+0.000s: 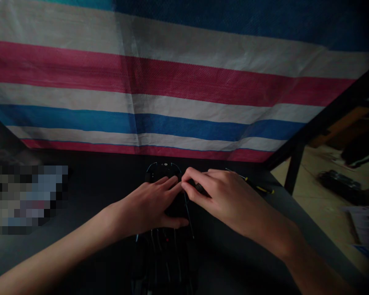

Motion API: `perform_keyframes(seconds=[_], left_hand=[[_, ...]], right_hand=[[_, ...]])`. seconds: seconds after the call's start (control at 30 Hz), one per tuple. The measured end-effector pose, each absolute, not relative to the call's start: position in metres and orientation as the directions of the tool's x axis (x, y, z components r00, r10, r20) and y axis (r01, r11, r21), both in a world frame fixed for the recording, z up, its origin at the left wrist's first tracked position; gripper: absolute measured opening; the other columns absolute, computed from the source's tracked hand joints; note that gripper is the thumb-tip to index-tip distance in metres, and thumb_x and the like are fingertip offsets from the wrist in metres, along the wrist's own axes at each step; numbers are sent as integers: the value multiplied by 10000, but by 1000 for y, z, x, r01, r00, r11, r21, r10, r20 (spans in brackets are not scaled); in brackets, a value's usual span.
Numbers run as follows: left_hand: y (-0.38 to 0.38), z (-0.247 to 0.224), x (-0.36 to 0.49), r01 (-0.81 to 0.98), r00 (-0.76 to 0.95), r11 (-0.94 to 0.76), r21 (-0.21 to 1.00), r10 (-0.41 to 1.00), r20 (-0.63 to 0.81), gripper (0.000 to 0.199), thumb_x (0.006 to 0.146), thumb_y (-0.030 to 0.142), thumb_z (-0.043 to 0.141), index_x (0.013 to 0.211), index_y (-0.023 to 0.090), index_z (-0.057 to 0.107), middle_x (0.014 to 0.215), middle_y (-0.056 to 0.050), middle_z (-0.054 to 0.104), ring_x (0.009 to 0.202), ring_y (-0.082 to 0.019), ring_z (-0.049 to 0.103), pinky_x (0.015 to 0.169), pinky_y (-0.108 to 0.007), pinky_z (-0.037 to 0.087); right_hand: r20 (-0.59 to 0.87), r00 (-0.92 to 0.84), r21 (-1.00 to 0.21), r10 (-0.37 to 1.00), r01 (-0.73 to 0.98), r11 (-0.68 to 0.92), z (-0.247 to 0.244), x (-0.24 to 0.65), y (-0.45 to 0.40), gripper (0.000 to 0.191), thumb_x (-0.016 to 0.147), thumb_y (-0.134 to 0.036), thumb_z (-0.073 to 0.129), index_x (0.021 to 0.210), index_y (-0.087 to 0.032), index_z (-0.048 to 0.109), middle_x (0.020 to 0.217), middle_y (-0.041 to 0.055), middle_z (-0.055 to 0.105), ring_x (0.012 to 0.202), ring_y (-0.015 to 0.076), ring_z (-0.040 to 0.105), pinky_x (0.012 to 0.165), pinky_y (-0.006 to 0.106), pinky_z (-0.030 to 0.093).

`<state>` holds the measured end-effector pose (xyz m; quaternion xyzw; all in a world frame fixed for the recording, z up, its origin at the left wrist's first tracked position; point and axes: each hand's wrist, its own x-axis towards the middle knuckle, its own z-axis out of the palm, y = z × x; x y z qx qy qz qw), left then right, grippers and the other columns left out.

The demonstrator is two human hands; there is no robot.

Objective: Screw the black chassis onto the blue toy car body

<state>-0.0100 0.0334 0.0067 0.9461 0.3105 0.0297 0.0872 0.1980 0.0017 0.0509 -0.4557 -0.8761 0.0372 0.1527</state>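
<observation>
A long black device (pixel 164 169) with blue-edged corners and several thin wires lies lengthwise in front of me; its exact kind is unclear in the dim light. My left hand (pixel 153 203) lies across its upper part, palm down, with the fingers stretched forward and the thumb apart. At the device's right edge, my right hand (pixel 215 188) has thumb and index finger pinched together. Something small and dark shows inside the curled fingers, too hidden to name. Both hands' fingertips come close together near the device's far right side.
A screwdriver (pixel 264 189) with a black and yellow handle lies right of my right hand on the dark table (pixel 89 172). Behind hangs a striped plastic sheet (pixel 184 82). A black metal frame leg (pixel 295 168) stands at the right. A blurred-out patch (pixel 30 200) covers something at left.
</observation>
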Motion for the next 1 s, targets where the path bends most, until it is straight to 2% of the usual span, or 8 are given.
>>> perform_keyframes(seconds=[0.17,0.33,0.5,0.67,0.83,0.9,1.0], left_hand=[[35,0,-12,563,813,-804,191,580,47,756,944,653,581,1469,125,451,1433,-176,586,1259,-320,630,980,-434,563],[33,9,-10,574,813,-802,164,583,3,672,950,648,577,1406,157,529,1463,-180,573,1307,-340,608,988,-446,565],[31,12,-10,563,818,-807,177,575,17,673,944,633,600,1426,169,535,1476,-185,566,1329,-350,599,977,-441,577],[32,10,-12,549,820,-810,205,570,55,615,936,633,610,1372,199,592,1435,-157,599,1289,-342,628,977,-444,576],[33,13,-10,552,822,-804,222,570,23,603,940,631,606,1408,253,576,1365,-130,629,1242,-331,655,956,-437,577],[34,14,-10,559,818,-798,225,575,8,581,939,629,610,1380,251,596,1377,-132,622,1246,-334,652,973,-447,571],[35,14,-9,575,809,-786,228,588,-16,579,930,640,615,1348,240,615,1390,-135,613,1219,-336,666,957,-452,579]], right_hand=[[275,-583,-223,765,735,640,50,201,2,108,993,-179,536,1066,-223,601,1008,33,727,934,205,682,876,370,493],[230,-551,-188,802,784,592,51,202,2,93,1040,-261,503,1037,-236,593,845,5,701,794,198,676,734,348,486],[276,-561,-229,780,750,620,52,201,2,160,964,-156,532,1101,-222,583,1010,40,728,922,206,678,874,375,504],[252,-542,-170,802,791,588,49,201,2,106,1035,-279,518,1093,-237,596,832,3,701,763,192,665,715,340,484],[295,-557,-202,776,758,620,48,202,3,105,994,-167,533,1082,-222,555,936,6,707,853,186,674,787,339,487],[289,-557,-200,779,760,618,49,202,2,98,1001,-189,528,1088,-227,555,941,9,707,859,194,674,801,350,488],[254,-560,-155,789,781,605,49,202,1,100,1041,-261,491,1106,-244,566,850,-2,688,781,206,665,722,352,474]])
